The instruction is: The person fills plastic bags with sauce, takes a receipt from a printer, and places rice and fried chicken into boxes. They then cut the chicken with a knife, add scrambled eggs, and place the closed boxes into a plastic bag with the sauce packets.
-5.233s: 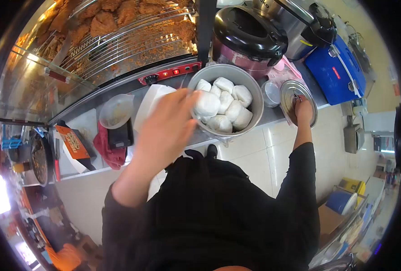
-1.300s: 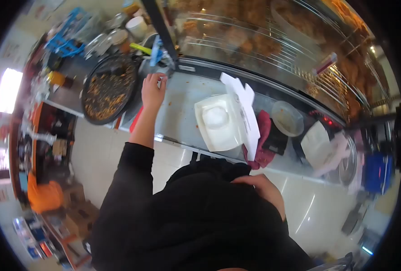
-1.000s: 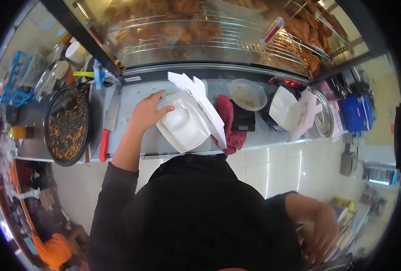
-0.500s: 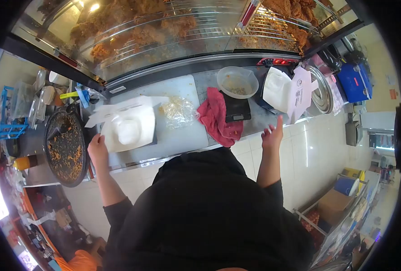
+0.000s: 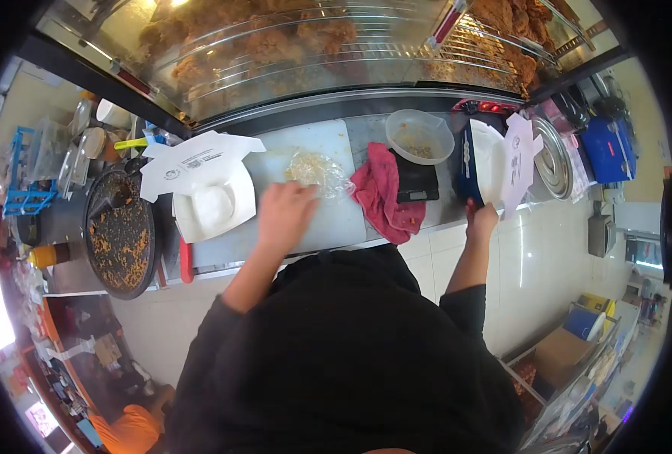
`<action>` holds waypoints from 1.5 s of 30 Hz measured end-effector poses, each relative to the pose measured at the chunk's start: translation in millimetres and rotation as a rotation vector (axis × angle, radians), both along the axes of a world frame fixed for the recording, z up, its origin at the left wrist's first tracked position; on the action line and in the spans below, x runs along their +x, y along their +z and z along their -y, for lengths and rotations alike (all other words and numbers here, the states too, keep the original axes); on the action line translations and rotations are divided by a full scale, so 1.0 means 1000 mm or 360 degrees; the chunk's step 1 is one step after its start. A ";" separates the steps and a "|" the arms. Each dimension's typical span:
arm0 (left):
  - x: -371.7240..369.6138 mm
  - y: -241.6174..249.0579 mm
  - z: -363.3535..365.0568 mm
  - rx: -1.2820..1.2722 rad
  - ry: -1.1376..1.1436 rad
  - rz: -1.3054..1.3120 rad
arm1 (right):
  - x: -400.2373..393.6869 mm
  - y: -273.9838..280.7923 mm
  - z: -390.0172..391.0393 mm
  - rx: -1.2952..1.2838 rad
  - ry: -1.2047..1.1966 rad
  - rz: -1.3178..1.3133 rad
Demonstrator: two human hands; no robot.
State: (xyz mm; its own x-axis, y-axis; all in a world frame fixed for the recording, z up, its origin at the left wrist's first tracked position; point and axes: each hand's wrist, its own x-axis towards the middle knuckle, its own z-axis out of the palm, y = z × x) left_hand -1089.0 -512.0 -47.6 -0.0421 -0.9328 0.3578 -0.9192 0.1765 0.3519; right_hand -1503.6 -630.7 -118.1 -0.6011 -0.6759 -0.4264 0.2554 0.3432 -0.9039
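My left hand (image 5: pixel 284 216) is over the white cutting board (image 5: pixel 328 144), fingers loosely outstretched beside a clear plastic bag (image 5: pixel 313 172) with crumbly bits on it. No grasp shows there. Left of that hand sits an open white paper takeaway box (image 5: pixel 216 204), its printed lid folded back. My right hand (image 5: pixel 482 217) pinches the near edge of a second open takeaway box (image 5: pixel 489 163), which stands tilted on the counter. A red handle (image 5: pixel 186 261) sticks out below the first box.
A heated glass display of fried chicken (image 5: pixel 268 45) runs along the back. Right of the board lie a red cloth (image 5: pixel 385 193), a black device (image 5: pixel 417 181) and a plastic bowl (image 5: pixel 420 138). A dark crumb-covered pan (image 5: pixel 120 250) stands left; steel lids (image 5: pixel 554 163) lie right.
My left hand has let go of the left box and moved right, toward the plastic bag. That box has turned, lid print now visible. My right hand has closed on the right box, now tilted.
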 end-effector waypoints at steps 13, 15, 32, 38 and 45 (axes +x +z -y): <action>0.014 0.033 0.071 -0.0034 0.0367 -0.0480 | 0.008 0.128 -0.120 0.0038 0.0975 -0.0102; 0.026 0.066 0.072 -0.0029 0.0571 -0.0727 | 0.036 0.126 -0.123 0.0080 0.1172 0.0137; -0.045 0.152 0.030 -0.0474 -0.0085 -0.0375 | 0.184 0.215 -0.093 -0.1821 0.1797 -0.1677; -0.097 0.185 0.031 -0.0788 -0.0543 0.0066 | 0.201 0.187 -0.061 -0.1513 0.1626 -0.2084; -0.176 0.173 0.026 -0.1351 -0.0839 0.0013 | 0.129 0.222 0.017 -0.0921 0.1838 0.0984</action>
